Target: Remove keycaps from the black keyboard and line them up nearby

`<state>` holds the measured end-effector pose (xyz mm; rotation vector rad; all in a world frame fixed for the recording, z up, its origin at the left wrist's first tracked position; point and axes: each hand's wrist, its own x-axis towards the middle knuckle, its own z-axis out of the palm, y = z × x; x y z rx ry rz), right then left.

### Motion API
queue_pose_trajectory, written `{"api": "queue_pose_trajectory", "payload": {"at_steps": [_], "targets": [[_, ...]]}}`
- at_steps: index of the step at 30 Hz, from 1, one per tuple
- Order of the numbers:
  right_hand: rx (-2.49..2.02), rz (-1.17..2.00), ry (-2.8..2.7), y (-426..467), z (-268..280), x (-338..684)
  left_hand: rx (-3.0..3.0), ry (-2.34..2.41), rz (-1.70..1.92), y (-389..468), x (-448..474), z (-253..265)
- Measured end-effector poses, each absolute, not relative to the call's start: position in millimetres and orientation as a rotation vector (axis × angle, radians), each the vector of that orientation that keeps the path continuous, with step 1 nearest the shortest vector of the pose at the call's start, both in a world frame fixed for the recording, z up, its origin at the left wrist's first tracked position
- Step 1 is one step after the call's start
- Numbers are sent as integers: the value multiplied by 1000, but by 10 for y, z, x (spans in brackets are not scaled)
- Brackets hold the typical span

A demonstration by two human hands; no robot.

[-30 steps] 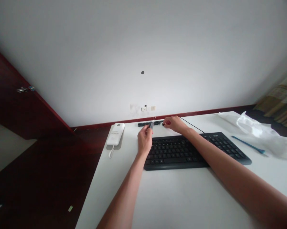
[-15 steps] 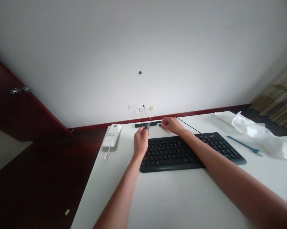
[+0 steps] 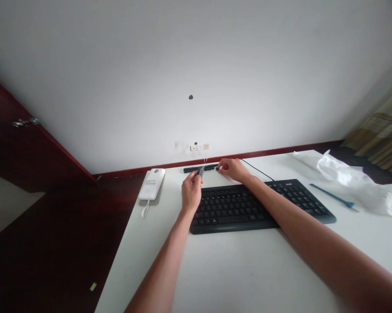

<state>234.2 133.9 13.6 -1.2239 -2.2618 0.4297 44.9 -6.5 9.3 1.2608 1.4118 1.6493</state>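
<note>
My left hand (image 3: 192,193) is closed around the dark handle of a keycap puller (image 3: 200,171), whose thin wire loops point up and away from me. Just beyond it, a row of loose black keycaps (image 3: 191,170) lies along the far part of the table. At the right end of that row, my right hand (image 3: 235,170) pinches a small black keycap, low by the tabletop. Both forearms reach over or beside the black keyboard (image 3: 235,219); the right one covers part of its keys.
A white handheld device with a strap (image 3: 152,184) lies at the table's left edge. To the right are a blue brush-like tool (image 3: 333,195) and crumpled white packaging (image 3: 342,174). The keyboard cable (image 3: 257,170) runs toward the back edge, near the wall.
My right hand has shifted slightly left, bringing the keycap closer to the row's end. My left hand still grips the puller. The whole view has moved a little.
</note>
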Motion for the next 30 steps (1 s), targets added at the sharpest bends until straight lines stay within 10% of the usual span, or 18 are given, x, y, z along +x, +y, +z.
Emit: {"api": "queue_pose_trajectory", "payload": {"at_steps": [30], "targets": [[-1095,447,-2307,1332,122,2368,1304,1427,1643,-75,450,104]]}}
